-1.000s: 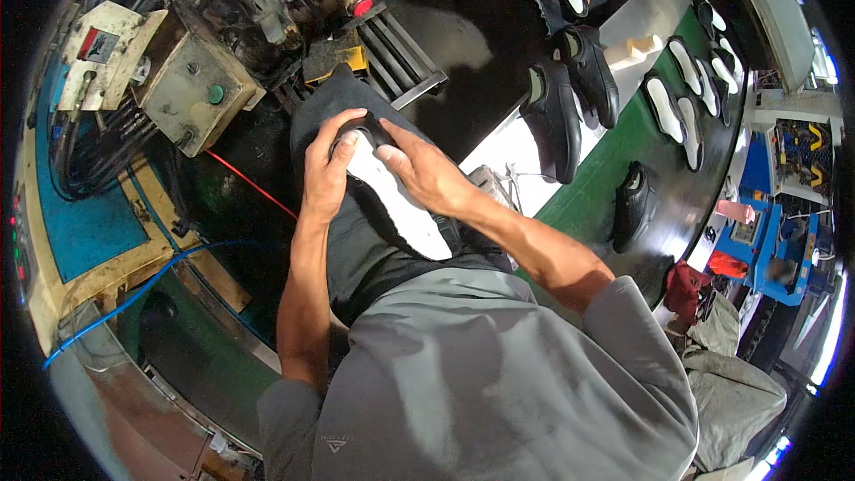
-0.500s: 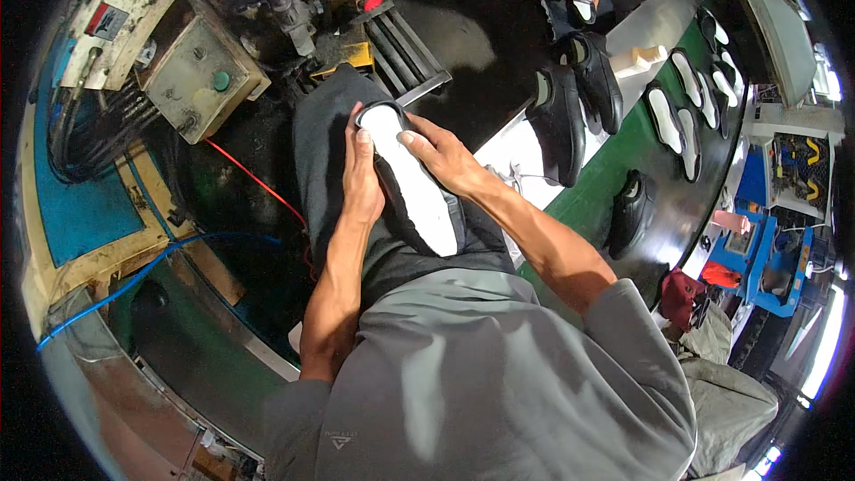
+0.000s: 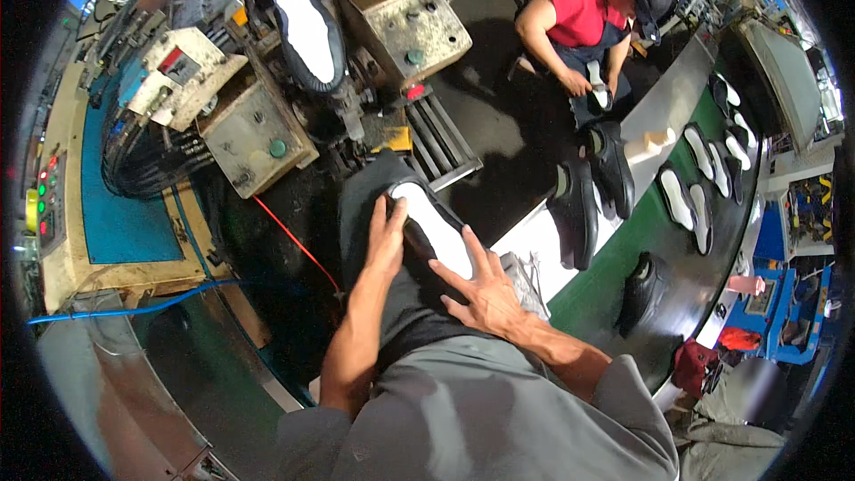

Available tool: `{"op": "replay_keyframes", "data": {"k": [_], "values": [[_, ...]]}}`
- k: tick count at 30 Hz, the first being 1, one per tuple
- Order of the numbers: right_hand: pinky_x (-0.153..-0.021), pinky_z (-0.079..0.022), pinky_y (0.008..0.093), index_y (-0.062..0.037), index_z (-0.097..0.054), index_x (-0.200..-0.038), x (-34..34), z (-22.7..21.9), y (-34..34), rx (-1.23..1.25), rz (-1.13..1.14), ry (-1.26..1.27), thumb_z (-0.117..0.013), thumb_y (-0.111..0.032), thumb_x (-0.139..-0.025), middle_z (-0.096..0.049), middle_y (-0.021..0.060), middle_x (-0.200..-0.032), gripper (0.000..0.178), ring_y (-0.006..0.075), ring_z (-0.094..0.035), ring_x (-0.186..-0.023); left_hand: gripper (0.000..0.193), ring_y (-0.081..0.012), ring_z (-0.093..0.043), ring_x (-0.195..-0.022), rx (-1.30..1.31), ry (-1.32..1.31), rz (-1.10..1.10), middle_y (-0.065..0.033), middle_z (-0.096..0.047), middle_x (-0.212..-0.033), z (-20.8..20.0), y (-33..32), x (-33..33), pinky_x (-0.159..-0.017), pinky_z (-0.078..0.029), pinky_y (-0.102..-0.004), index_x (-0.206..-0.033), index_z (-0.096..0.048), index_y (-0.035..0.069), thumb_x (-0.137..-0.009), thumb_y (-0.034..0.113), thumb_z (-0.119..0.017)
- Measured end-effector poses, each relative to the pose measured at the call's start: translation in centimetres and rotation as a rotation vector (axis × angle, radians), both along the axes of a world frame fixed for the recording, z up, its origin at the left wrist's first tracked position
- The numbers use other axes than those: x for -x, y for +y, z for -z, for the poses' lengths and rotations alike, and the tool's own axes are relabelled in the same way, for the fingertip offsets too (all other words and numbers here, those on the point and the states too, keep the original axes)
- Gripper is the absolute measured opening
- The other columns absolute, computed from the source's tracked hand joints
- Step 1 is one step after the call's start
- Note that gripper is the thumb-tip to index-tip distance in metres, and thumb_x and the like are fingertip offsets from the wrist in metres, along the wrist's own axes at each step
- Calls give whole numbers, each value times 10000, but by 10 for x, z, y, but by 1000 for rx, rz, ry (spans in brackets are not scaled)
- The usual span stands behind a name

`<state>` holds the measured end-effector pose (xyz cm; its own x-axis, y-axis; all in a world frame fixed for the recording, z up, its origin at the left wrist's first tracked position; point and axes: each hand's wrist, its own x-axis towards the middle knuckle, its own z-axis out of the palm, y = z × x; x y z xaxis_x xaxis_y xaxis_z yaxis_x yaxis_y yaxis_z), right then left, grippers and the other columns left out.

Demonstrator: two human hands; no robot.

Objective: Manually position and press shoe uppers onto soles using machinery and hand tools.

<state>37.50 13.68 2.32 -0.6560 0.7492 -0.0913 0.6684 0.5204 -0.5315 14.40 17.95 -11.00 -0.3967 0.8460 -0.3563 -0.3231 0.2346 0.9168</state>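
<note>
A black shoe upper with a white underside facing up (image 3: 438,230) lies across my lap, tilted with one end pointing away from me. My left hand (image 3: 388,239) grips it at the far end's left edge, thumb on the white face and fingers wrapped around the side. Over the near end spreads my right hand (image 3: 490,296), its fingers stretched apart and touching the white face and the right edge. The near tip of the shoe is hidden under that hand.
Ahead stands a machine with a similar shoe (image 3: 307,34) mounted on it, between control boxes (image 3: 258,141). Black shoes (image 3: 574,214) and white-bottomed ones (image 3: 686,200) line a green conveyor (image 3: 592,289) on the right. A seated co-worker (image 3: 579,13) handles another shoe. A red cable (image 3: 294,245) hangs left.
My right hand has slid from the shoe's far end to its near end, and its fingers have spread. The left hand still holds the far end. The view has tilted up, showing more machine and co-worker.
</note>
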Motion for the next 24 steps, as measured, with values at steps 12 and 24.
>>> {"op": "replay_keyframes", "data": {"k": [12, 24], "values": [[-1149, -472, 595, -216, -711, -1452, 21, -74, 116, -212, 148, 157, -877, -262, -831, -239, 367, -1715, 645, 557, -487, -1414, 712, -278, -541, -1452, -386, -353, 119, -105, -535, -1622, -180, 231, 215, -1235, -421, -487, -1671, -383, 112, -1095, 433, -651], [-1027, -562, 579, -281, -662, -1494, 220, -121, 287, -494, -79, 362, -840, -286, -866, -273, 363, -1685, 653, 522, -573, -1168, 900, -479, -604, -1340, -602, -402, 243, -213, -552, -1550, -190, 64, 211, -1062, -545, -675, -1701, -313, 89, -1012, 579, -622]]}}
